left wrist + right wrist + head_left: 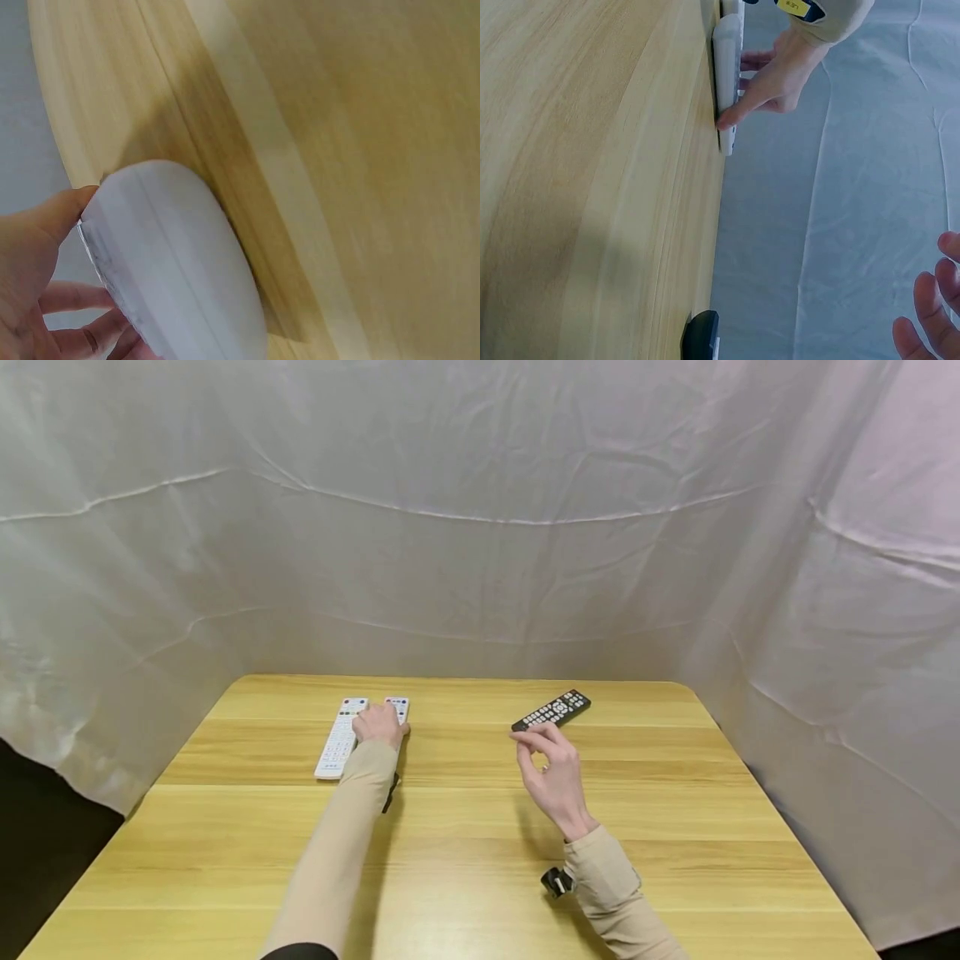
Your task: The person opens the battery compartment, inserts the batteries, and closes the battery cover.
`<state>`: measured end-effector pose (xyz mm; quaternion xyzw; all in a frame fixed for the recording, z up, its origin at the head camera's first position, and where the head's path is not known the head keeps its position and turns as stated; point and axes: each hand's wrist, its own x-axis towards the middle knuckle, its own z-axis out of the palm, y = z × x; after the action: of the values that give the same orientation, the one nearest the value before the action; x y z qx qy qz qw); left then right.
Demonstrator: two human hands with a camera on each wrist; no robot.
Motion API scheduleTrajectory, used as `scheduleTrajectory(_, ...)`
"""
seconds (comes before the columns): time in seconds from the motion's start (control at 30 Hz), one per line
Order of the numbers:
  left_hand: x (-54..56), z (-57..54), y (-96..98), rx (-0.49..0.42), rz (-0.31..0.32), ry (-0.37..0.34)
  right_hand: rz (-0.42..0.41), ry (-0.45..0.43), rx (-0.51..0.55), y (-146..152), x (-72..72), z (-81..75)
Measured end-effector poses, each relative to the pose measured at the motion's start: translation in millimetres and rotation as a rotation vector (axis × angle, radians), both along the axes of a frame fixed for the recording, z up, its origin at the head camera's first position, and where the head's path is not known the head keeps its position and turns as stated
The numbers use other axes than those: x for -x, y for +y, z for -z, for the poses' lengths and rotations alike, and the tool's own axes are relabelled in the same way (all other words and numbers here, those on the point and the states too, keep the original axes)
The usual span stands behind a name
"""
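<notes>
Two white remote controls lie side by side at the back left of the table in the head view. My left hand [377, 725] covers much of the right-hand white remote [398, 701]. In the left wrist view, the thumb presses the long edge of this remote [176, 255], and the other fingers curl over its button side. The left-hand white remote [337, 742] lies just beside that hand. To the right, a black remote [555, 710] lies slanted. My right hand [557, 775] hovers just in front of it, fingers loosely curled, holding nothing.
The wooden table [480, 877] has rounded far corners. Pale grey cloth [480, 568] hangs behind it and along both sides. A small black device [557, 882] is worn on the right wrist.
</notes>
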<state>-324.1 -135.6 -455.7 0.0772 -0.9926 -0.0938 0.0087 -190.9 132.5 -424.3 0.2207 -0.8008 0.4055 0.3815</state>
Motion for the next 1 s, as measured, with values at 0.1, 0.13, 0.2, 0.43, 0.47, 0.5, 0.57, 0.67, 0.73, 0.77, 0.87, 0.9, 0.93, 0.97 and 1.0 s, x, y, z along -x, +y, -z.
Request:
scheduleTrajectory(0.1,1.5,1.7,-0.2,0.01,0.001,0.005,0.001,-0.003,-0.003,0,-0.6,-0.4)
scheduleTrajectory(0.13,1.9,2.0,-0.2,0.012,0.001,0.005,0.0,-0.003,-0.003,0,-0.6,-0.1)
scheduleTrajectory(0.2,2.2,2.2,0.1,0.015,-0.004,0.005,0.001,-0.005,-0.004,0,-0.5,-0.2)
scheduleTrajectory(0.43,0.0,1.2,3.1,0.036,-0.019,0.007,0.005,0.01,0.003,1,0.8,-0.1)
scheduleTrajectory(0.47,-0.5,1.0,3.5,0.046,-0.02,0.008,0.003,0.009,0.009,2,0.7,-0.7)
scheduleTrajectory(0.5,-1.1,0.5,4.1,0.062,-0.017,0.007,0.0,0.007,0.015,2,0.7,-1.1)
scheduleTrajectory(0.57,-2.4,-1.5,6.1,0.095,-0.011,0.011,-0.003,0.008,0.025,3,1.2,-2.1)
scheduleTrajectory(0.67,-3.8,-5.5,12.3,0.156,0.016,0.03,-0.001,0.02,0.055,6,3.3,-3.4)
scheduleTrajectory(0.73,-4.0,-7.7,18.7,0.179,0.033,0.043,0.007,0.034,0.079,8,5.2,-4.2)
scheduleTrajectory(0.77,-3.9,-8.6,22.5,0.188,0.038,0.051,0.011,0.041,0.093,9,6.0,-4.7)
scheduleTrajectory(0.87,-3.7,-10.2,35.5,0.201,0.054,0.075,0.026,0.066,0.137,12,7.9,-6.7)
scheduleTrajectory(0.9,-3.9,-10.9,40.4,0.196,0.058,0.092,0.033,0.074,0.151,13,8.2,-7.3)
scheduleTrajectory(0.93,-4.0,-11.4,45.4,0.19,0.065,0.112,0.039,0.083,0.164,14,8.5,-8.0)
scheduleTrajectory(0.97,-4.1,-11.7,50.6,0.19,0.071,0.127,0.05,0.093,0.174,15,9.2,-8.0)
scheduleTrajectory(1.0,-4.0,-11.8,56.0,0.185,0.078,0.144,0.06,0.1,0.186,16,9.4,-8.5)
